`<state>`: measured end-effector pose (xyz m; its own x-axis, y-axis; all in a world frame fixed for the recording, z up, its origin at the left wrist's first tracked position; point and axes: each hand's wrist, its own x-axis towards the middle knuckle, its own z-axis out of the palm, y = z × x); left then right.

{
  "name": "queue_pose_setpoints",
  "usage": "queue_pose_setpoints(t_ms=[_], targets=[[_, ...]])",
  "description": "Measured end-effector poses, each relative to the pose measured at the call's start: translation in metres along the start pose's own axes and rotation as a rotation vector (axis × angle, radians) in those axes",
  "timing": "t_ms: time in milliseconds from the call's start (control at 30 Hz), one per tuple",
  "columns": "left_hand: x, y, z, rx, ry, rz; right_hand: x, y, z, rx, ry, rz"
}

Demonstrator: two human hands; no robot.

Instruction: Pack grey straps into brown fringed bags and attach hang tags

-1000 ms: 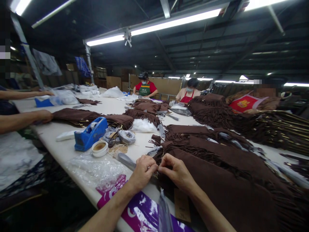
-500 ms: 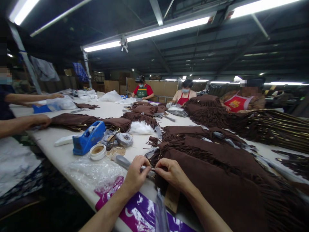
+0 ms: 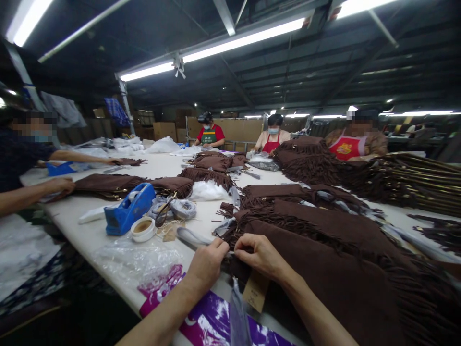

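A brown fringed suede garment (image 3: 334,274) lies in front of me on the white table (image 3: 90,230). My left hand (image 3: 207,263) and my right hand (image 3: 261,254) meet at its near left corner, both with fingers pinched closed. Between them runs a thin pale strand or pin, too small to name. A brown cardboard tag (image 3: 255,290) hangs below my right hand at the garment's edge. A grey plastic piece (image 3: 190,237) lies just left of my left hand.
A blue tape dispenser (image 3: 128,209), a tape roll (image 3: 143,228) and clear plastic bags (image 3: 135,259) lie to the left. A purple sheet (image 3: 212,322) covers the table's near edge. More fringed pieces (image 3: 309,163) are piled beyond. Other people sit at the left and far side.
My hands have moved slightly apart along the garment's corner, and the cardboard tag shows more below my right hand. The view has shifted a little leftward.
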<state>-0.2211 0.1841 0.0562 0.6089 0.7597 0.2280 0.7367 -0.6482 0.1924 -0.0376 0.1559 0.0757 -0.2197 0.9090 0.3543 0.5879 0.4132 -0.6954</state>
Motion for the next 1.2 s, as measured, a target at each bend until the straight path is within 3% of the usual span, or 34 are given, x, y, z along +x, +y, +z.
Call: queue_pose_setpoints(t_ms=[200, 400, 733, 1200], targets=[[0.002, -0.008, 0.007, -0.351, 0.181, 0.016, -0.003, -0.015, -0.013, -0.209, -0.090, -0.056], [0.001, -0.006, 0.004, -0.536, 0.236, -0.032, -0.004, -0.031, -0.012, -0.450, -0.127, -0.033], [0.000, -0.005, 0.004, -0.571, 0.254, -0.102, 0.002, -0.039, -0.007, -0.656, -0.153, -0.047], [0.001, -0.007, 0.007, -0.624, 0.274, -0.078, 0.006, -0.049, 0.000, -0.836, -0.224, -0.066]])
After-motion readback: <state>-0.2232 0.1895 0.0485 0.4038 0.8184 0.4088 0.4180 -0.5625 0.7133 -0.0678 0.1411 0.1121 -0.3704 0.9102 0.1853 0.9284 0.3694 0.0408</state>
